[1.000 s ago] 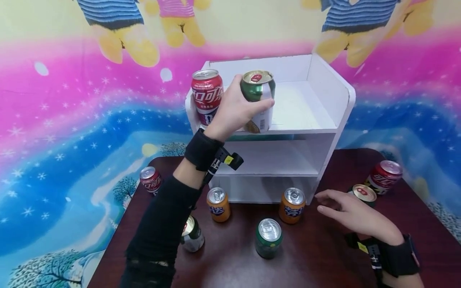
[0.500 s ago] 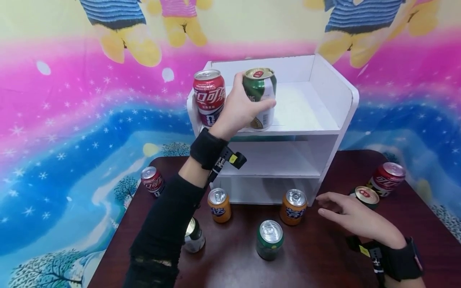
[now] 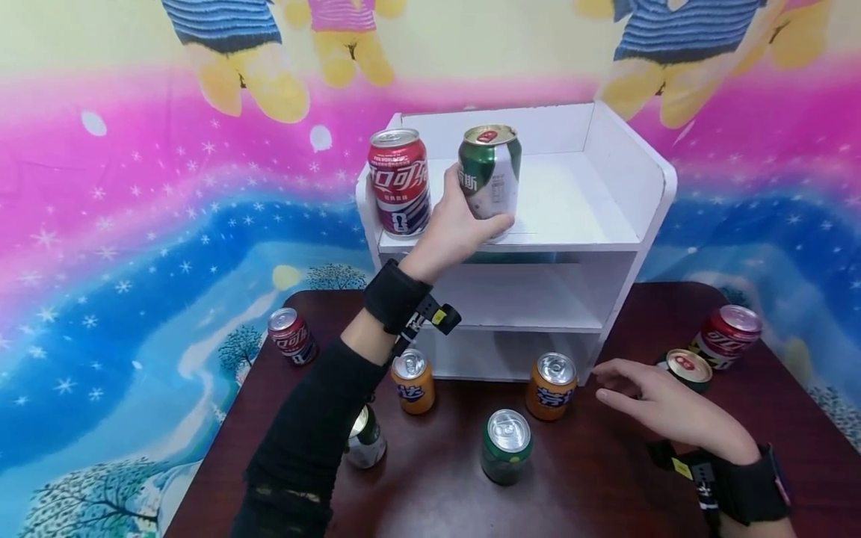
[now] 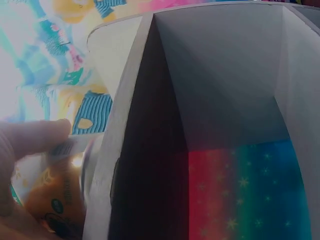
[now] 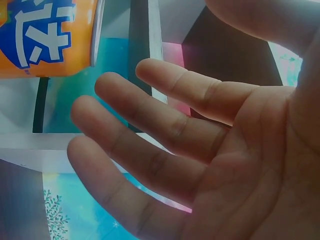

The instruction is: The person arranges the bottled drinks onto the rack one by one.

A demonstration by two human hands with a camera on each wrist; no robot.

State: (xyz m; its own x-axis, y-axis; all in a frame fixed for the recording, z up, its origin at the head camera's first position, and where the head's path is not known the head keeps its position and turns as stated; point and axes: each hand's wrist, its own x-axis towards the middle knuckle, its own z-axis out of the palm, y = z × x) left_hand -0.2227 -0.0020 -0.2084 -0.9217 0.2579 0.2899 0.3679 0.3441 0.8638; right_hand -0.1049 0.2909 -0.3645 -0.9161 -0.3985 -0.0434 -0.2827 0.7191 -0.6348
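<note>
On the white shelf unit's top board, a green-and-white drink can (image 3: 494, 179) stands upright near the front edge. My left hand (image 3: 457, 228) holds it low, thumb across the front and fingers at its left side. In the left wrist view the can's base (image 4: 90, 170) meets the board, and part of the hand is cut off. A red cola can (image 3: 400, 187) stands just left of that hand. My right hand (image 3: 666, 400) holds nothing, its fingers spread and slightly bent in the right wrist view. It is over the table beside a gold-topped green can (image 3: 687, 366).
The shelf unit (image 3: 615, 299) has two lower levels. Before it stand two orange soda cans (image 3: 415, 385) (image 3: 551, 388) and a green can (image 3: 506, 448). Red cans (image 3: 292, 338) (image 3: 726, 336) are at both table sides. My left forearm partly covers another can (image 3: 366, 441).
My left hand has slid lower on the green-and-white can, and the can has turned slightly, showing more of its label. My right hand stays nearly still. The head view has shifted a little.
</note>
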